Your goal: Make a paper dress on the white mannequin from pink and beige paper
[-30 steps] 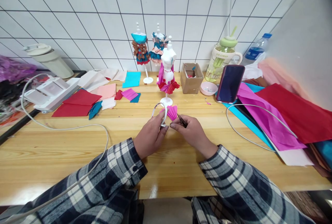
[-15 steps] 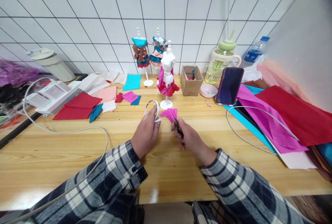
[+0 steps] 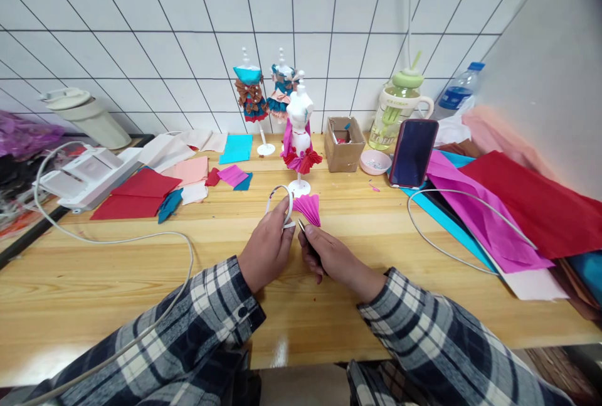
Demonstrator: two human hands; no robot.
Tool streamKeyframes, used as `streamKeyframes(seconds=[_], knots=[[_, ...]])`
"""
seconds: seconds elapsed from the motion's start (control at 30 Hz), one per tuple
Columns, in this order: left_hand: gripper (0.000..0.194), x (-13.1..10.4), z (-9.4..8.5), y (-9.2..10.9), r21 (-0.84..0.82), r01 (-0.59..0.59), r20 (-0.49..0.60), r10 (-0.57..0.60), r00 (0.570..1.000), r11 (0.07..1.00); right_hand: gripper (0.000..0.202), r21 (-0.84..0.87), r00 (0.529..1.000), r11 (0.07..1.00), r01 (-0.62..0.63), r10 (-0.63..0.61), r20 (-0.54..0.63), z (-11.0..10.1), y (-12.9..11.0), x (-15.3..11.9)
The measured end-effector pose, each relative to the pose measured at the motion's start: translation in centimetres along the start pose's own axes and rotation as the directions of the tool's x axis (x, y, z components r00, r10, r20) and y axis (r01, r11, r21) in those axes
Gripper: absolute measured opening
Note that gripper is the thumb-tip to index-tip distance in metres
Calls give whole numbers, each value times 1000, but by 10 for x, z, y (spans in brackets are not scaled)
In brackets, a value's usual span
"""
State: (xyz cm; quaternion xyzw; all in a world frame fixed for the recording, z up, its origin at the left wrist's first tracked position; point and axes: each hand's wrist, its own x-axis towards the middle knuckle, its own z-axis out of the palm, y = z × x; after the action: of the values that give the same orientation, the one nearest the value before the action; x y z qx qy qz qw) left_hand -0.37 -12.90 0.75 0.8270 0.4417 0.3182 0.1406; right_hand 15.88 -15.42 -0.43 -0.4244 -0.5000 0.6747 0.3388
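Note:
My left hand (image 3: 269, 244) is closed around a roll of white tape (image 3: 290, 202), held upright as a thin ring. A short loose end of the tape points right, toward my right hand (image 3: 332, 254). That hand grips a small dark tool with a pointed metal tip, which looks like thread snips (image 3: 301, 226). The tip is close to the tape end; I cannot tell if they touch. Just beyond lies a pleated magenta paper fan (image 3: 308, 208), at the foot of a white mini dress form (image 3: 300, 108) with a magenta and red skirt.
Two dressed mini forms (image 3: 251, 95) stand behind. Colored paper pieces (image 3: 141, 192) and a power strip (image 3: 89, 180) are on the left. A cardboard box (image 3: 345, 152), a pink bowl (image 3: 375, 162), a phone (image 3: 412, 154) and paper sheets (image 3: 493, 224) with a cable are on the right.
My right hand has moved left and slightly nearer me, bringing the tool's tip to the tape end. The magenta fan now lies apart from the tool. My left hand still holds the tape.

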Motion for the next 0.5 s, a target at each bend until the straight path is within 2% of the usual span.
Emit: streamKeyframes(seconds=[0.1,0.5], knots=[[55,0,-1,0,-3,1,-10,-1,1000,1000,49,32,1000,999,-22,21,21,-2,0,1],[53,0,-1,-1,-33,1,31,0,1000,999,49,88,997,996,14,-20,78,0,0,1]])
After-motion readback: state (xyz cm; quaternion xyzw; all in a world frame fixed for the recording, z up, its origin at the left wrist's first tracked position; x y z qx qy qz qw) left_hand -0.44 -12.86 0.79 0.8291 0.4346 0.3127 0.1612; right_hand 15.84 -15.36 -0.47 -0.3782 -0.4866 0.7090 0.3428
